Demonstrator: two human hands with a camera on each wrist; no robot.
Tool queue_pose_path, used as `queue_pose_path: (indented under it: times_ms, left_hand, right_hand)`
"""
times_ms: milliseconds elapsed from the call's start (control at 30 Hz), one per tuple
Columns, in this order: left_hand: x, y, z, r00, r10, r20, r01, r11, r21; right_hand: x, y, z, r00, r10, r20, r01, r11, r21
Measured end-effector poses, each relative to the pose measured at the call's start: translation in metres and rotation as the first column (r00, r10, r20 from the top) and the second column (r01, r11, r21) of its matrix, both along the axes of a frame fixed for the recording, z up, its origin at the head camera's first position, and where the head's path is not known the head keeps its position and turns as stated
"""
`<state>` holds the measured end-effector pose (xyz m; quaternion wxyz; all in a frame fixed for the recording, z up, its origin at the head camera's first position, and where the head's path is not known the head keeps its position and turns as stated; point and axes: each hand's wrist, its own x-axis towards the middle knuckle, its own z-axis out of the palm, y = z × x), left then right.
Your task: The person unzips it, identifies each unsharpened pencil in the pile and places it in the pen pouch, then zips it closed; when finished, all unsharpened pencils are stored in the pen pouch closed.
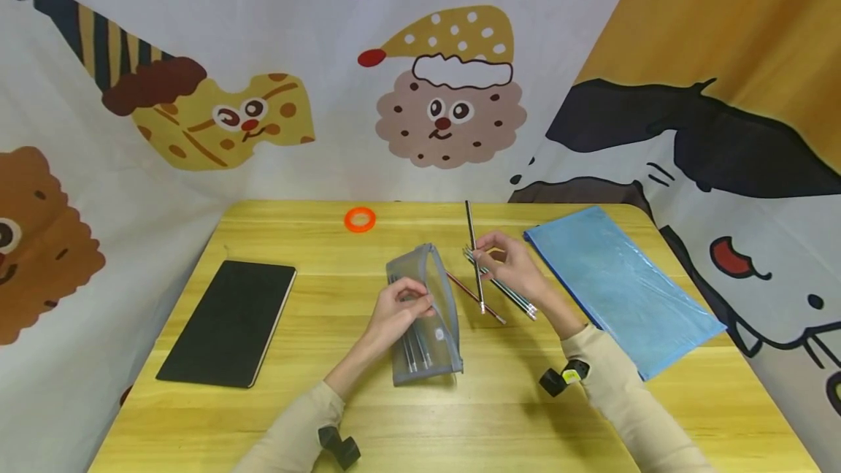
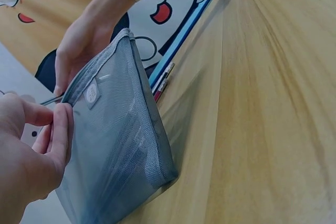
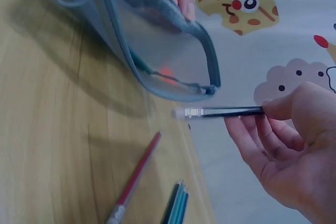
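Observation:
My left hand [image 1: 397, 310] pinches the upper edge of a grey mesh pencil pouch [image 1: 420, 265], which stands with its zipped mouth gaping toward the right. Through the mesh, several pencils [image 1: 414, 356] show inside, eraser ends toward me. To the right of the pouch, my right hand [image 1: 515, 266] holds a dark pencil [image 1: 469, 221] between thumb and fingers. In the right wrist view, that pencil's white eraser end [image 3: 181, 113] points at the pouch's opening, just outside it. A red pencil [image 3: 137, 174] and several green and dark pencils [image 3: 177, 203] lie on the table below.
A black notebook [image 1: 226, 323] lies on the left of the wooden table [image 1: 315, 407]. An orange ring [image 1: 360, 220] is near the back edge. On the right lies a blue plastic folder [image 1: 624, 290]. A printed curtain [image 1: 263, 6] hangs right behind the table.

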<state>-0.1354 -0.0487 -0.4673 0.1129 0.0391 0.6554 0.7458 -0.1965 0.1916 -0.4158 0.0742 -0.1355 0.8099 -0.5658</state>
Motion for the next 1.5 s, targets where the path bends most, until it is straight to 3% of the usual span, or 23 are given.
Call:
queue_pose_path:
  times_ms: [367,700,933,1333,1500]
  left_hand:
    - [0.000,0.002,-0.001,1.000,-0.006,-0.004,0.006,0.999,-0.035]
    - [-0.002,0.007,0.000,1.000,-0.012,-0.015,0.011,0.999,-0.042]
    - [-0.002,0.007,0.000,1.000,0.000,-0.025,-0.001,0.999,-0.049]
    - [0.000,0.008,-0.001,1.000,-0.003,-0.030,0.001,0.998,-0.060]
    - [0.000,0.008,-0.002,1.000,-0.006,-0.025,0.004,0.999,-0.052]
  right_hand:
    - [0.012,-0.022,-0.014,0.996,-0.024,0.089,0.035,0.991,-0.126]
    - [0.031,-0.042,-0.034,0.988,-0.047,0.144,0.066,0.989,-0.130]
    - [0.041,-0.047,-0.041,0.981,-0.013,0.192,0.029,0.996,-0.084]
    - [0.047,-0.045,-0.037,0.991,0.087,0.103,-0.092,0.995,0.039]
    - [0.047,-0.041,-0.033,0.995,0.087,0.050,-0.090,0.994,0.060]
